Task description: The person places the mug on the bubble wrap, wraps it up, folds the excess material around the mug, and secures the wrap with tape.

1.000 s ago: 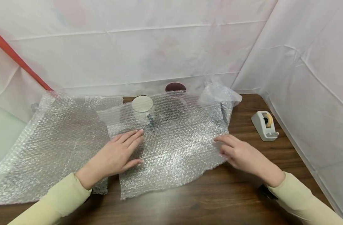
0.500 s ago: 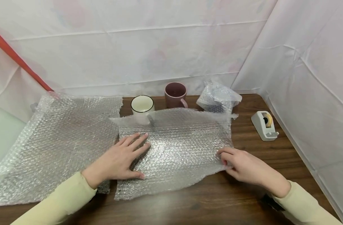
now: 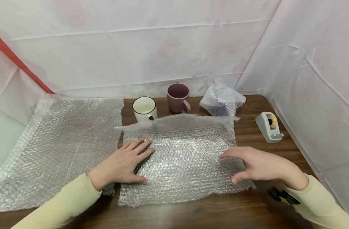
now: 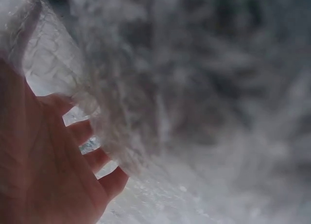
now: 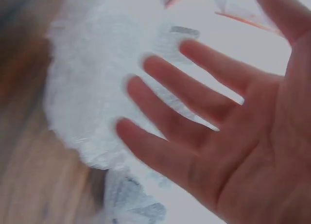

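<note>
A sheet of bubble wrap lies on the wooden table in front of me, its far edge curling up before the mugs. My left hand rests on its left side with fingers spread. In the left wrist view, bubble wrap blurs most of the picture beside my left hand. Over the right part of the sheet is my right hand, fingers apart and holding nothing. The right wrist view shows the palm side of my right hand, fingers extended, with the bubble wrap behind.
Behind the sheet stand a white mug with a dark rim and a mauve mug. A bubble-wrapped bundle sits right of them. A tape dispenser is at the right. Another bubble wrap sheet covers the left side.
The sheet has come down and toward me, uncovering the mugs, and its near right corner now lies flat. My right hand has let go of its edge and opened; my left hand stays on it.
</note>
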The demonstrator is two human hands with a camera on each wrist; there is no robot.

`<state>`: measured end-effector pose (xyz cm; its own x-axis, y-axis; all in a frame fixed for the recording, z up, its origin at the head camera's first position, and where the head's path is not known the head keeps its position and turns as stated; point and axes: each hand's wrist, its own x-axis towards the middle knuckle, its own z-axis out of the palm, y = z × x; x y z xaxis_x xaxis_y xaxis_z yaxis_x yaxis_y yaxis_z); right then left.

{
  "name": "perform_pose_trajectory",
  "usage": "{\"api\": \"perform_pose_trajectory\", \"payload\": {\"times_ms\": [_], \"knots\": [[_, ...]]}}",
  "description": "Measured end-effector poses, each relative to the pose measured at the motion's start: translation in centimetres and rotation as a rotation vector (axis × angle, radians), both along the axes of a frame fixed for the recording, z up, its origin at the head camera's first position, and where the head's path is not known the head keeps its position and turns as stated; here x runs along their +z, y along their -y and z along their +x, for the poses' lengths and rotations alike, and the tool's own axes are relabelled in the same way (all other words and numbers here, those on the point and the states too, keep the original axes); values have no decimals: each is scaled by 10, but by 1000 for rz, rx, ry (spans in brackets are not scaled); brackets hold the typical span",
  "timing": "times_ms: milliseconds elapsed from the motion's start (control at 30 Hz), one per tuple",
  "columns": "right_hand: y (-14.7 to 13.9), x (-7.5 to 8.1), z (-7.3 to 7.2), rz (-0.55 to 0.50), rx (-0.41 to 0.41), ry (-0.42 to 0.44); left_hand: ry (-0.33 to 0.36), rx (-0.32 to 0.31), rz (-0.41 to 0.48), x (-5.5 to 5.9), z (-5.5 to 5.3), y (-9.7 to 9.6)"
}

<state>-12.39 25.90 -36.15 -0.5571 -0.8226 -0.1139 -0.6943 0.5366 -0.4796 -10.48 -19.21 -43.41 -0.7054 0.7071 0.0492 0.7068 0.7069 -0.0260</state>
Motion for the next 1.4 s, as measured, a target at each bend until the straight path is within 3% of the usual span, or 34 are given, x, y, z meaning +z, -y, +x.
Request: {"api": "perform_pose_trajectory", "payload": {"times_ms": [133,233,400,567,667,767,867,1000,1200,1400], "knots": [[15,-6,-11,-27,-11,-271,43,9,-24,6,1,-1],[28,-19,-18,11,-8,-381,122,25,-39,13,0,-2],[41,-33,-25,112,-17,-322,293,64,-27,31,1,-2],[45,-40,-29,171,-44,-253,401,100,-4,56,2,2],[45,-44,-30,196,-57,-210,426,110,14,70,2,6],[44,-46,-31,209,-69,-149,404,91,35,78,1,8],[44,-47,-32,232,-76,-83,340,47,45,76,-2,8],[45,-47,-33,264,-69,-42,292,0,44,64,-10,6],[46,-47,-35,290,-67,-31,375,-6,10,45,-20,5],[46,-47,-38,288,-63,-38,464,10,-36,33,-23,8]]}}
